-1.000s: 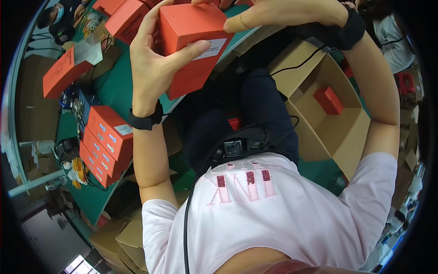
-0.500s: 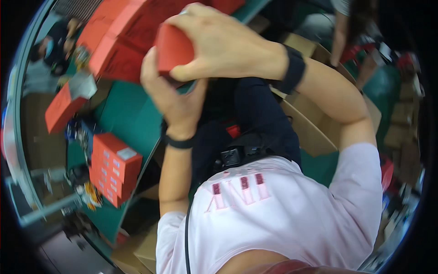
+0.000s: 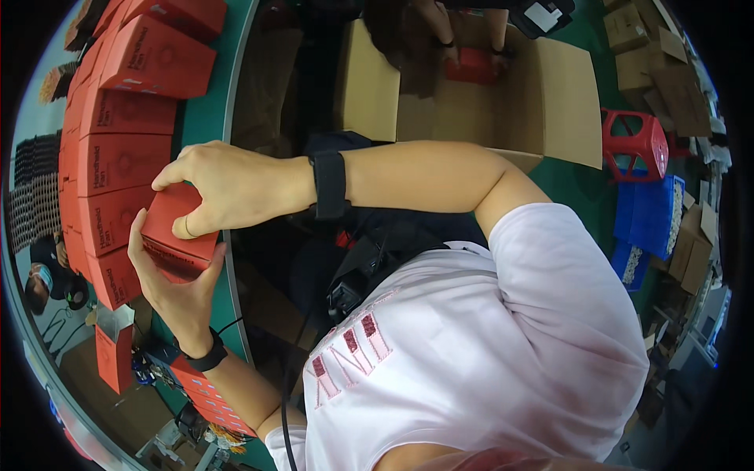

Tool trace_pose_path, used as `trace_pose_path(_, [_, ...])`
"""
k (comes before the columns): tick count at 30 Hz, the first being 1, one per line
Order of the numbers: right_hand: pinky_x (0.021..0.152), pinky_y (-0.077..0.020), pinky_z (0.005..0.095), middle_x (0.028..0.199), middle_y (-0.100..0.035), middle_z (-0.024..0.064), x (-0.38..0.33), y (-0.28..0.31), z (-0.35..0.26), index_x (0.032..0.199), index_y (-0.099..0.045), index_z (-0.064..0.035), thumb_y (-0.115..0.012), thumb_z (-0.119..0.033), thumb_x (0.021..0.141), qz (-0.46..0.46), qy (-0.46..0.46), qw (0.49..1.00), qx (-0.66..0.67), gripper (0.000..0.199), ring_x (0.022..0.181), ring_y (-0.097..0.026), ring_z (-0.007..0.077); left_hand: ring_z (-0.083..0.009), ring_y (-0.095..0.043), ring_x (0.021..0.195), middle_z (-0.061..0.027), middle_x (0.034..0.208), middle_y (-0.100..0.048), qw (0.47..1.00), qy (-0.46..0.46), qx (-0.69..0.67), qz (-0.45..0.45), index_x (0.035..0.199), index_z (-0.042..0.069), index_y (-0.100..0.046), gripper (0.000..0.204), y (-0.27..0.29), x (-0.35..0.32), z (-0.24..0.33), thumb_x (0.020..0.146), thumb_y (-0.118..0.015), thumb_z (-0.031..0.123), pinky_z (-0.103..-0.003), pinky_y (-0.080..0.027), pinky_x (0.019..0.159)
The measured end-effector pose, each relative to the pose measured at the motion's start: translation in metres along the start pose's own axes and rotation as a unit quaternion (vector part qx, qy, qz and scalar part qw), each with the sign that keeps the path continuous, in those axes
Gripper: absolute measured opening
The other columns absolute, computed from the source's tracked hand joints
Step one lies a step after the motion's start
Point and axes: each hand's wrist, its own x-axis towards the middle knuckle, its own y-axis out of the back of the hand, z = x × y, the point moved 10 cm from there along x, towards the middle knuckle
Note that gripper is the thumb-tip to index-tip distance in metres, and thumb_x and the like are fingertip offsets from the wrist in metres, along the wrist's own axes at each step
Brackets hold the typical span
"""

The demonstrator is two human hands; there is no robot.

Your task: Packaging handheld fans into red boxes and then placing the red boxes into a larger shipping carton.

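Observation:
A red carton box is between my two hands at the left, beside the tall stack of like red boxes. My left hand cups it from the near side, with the thumb on one side and the fingers on the other. From above and the right, my right hand grips the box, thumb bent over its top. The held box hides part of the stack behind it. Under it runs the edge of the green table.
An open cardboard carton stands at the far side, where another person's hands hold a red box. A red stool and blue crates are on the right. An opened red box and more red boxes are at lower left.
The view has turned, bringing the large carton and the whole red stack into sight. Both hands still hold the box, now beside the stack.

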Motion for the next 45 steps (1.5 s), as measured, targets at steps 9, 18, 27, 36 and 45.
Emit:
trace_pose_path(9, [0.095, -0.0529, 0.0383, 0.118, -0.066, 0.0306, -0.016, -0.007, 0.052, 0.124, -0.061, 0.013, -0.08, -0.035, 0.072, -0.061, -0.117, 0.991, 0.037, 0.074, 0.109, -0.066, 0.0372, -0.0364, -0.053, 0.123, -0.0138, 0.137, -0.056, 0.989, -0.015, 0.079, -0.127, 0.143, 0.006, -0.045, 0.095, -0.037, -0.004, 0.007, 0.06, -0.091, 0.013, -0.046, -0.042, 0.106])
trace_pose_path(18, [0.09, -0.055, 0.0347, 0.112, -0.071, 0.0237, -0.015, -0.02, 0.061, 0.122, -0.064, 0.0082, -0.081, -0.028, 0.077, -0.104, -0.104, 0.986, 0.073, 0.06, 0.101, -0.07, 0.0279, -0.0364, -0.058, 0.115, -0.0152, 0.125, -0.061, 0.995, -0.005, 0.06, -0.078, 0.135, 0.005, -0.052, 0.089, -0.039, -0.016, -0.007, 0.058, -0.093, 0.024, -0.045, -0.043, 0.1])
trace_pose_path(27, [0.085, -0.0531, 0.0279, 0.111, -0.067, 0.0116, -0.01, -0.03, 0.051, 0.135, -0.057, -0.0009, -0.074, -0.011, 0.085, -0.194, -0.159, 0.967, 0.046, 0.053, 0.098, -0.065, 0.0144, -0.0299, -0.059, 0.103, -0.0086, 0.117, -0.064, 0.998, -0.046, 0.044, -0.004, 0.128, 0.009, -0.057, 0.083, -0.025, -0.021, -0.005, 0.055, -0.093, 0.024, -0.041, -0.045, 0.092])
trace_pose_path(36, [0.081, -0.0552, 0.0307, 0.107, -0.067, 0.0107, -0.019, -0.049, 0.06, 0.142, -0.049, -0.0057, -0.073, -0.029, 0.086, -0.271, -0.276, 0.922, 0.002, 0.065, 0.097, -0.065, 0.0163, -0.0297, -0.058, 0.107, -0.0085, 0.118, -0.062, 0.994, -0.016, 0.049, -0.096, 0.131, 0.008, -0.054, 0.087, -0.029, -0.026, -0.015, 0.055, -0.093, 0.026, -0.042, -0.044, 0.095])
trace_pose_path(45, [0.075, -0.0542, 0.0283, 0.099, -0.069, 0.0135, -0.006, -0.071, 0.09, 0.136, -0.052, 0.0034, -0.065, -0.025, 0.089, -0.294, -0.242, 0.924, 0.043, 0.057, 0.085, -0.066, 0.0154, -0.0333, -0.056, 0.109, -0.0139, 0.119, -0.06, 0.987, 0.07, 0.045, -0.14, 0.13, 0.005, -0.052, 0.087, -0.039, -0.031, -0.043, 0.057, -0.091, 0.031, -0.043, -0.044, 0.094])
